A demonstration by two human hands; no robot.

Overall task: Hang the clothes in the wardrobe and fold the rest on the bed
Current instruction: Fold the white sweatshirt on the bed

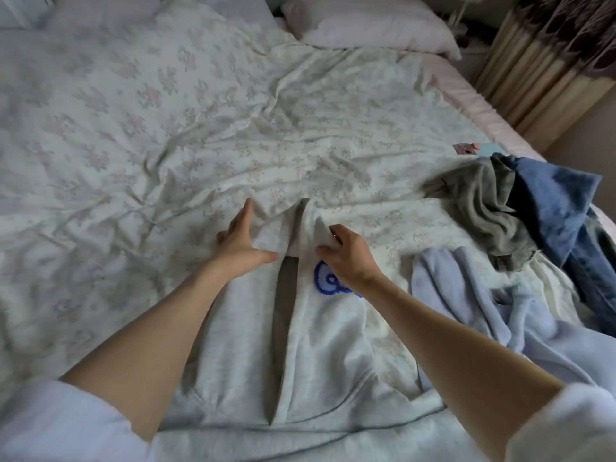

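Rumpled floral bedding (pixel 200 135) covers the whole bed, with 2 pale pink pillows (pixel 366 25) at its far end and a striped curtain (pixel 546 61) off the right side. Spread flat in front of the person lies a light grey, open-fronted sweatshirt with a blue embroidered motif (pixel 320 328), its far edge under both hands. The left hand (pixel 240 241) lies flat with fingers spread wide, pressing the left front panel down. The right hand (pixel 346 258) pinches the top of the right front panel, fingers curled narrowly around the cloth.

To the right a pale lilac fleece garment (pixel 466 295) lies just beside the sweatshirt, and beyond it a heap of olive-grey cloth (pixel 483 208) and blue denim (pixel 560 208) sits near the bed's edge.

The step looks like squaring the 2 front panels before folding. If the right hand pulls without the left holding firm, the panels could skew and the fold come out crooked. A wide sweep could also drag the lilac fleece into the fold.
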